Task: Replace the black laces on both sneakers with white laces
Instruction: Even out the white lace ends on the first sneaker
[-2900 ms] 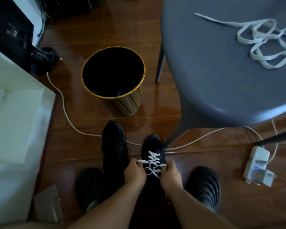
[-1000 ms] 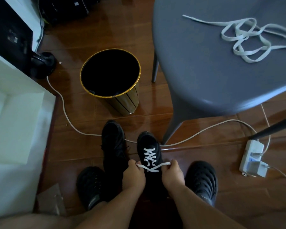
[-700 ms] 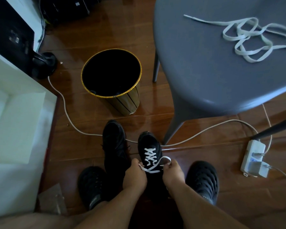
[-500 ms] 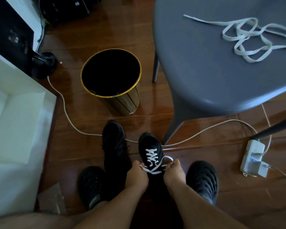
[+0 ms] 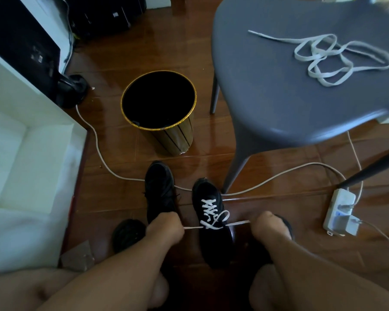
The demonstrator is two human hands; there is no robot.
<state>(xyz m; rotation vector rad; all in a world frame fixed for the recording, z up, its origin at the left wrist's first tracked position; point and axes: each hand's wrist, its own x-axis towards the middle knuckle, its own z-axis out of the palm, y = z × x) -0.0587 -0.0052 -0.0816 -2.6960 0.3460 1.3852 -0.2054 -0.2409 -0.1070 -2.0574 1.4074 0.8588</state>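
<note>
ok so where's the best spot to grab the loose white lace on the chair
Pinch the loose white lace at its free tip, coming from above on the chair seat. That end lies straight and clear of the tangled loops, so it should pull out cleanly.

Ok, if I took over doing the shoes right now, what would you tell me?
Left hand: grips one end of the white lace, pulled out sideways.
Right hand: grips the other end, pulled the opposite way.
Right sneaker: on the floor between the hands, white lace threaded, knot being tightened.
Left sneaker: beside it, no white lace on it.
Spare white lace: loose on the grey chair.
Done: one sneaker relaced.
Left: finish this knot, then lace the left sneaker with the spare.
</note>
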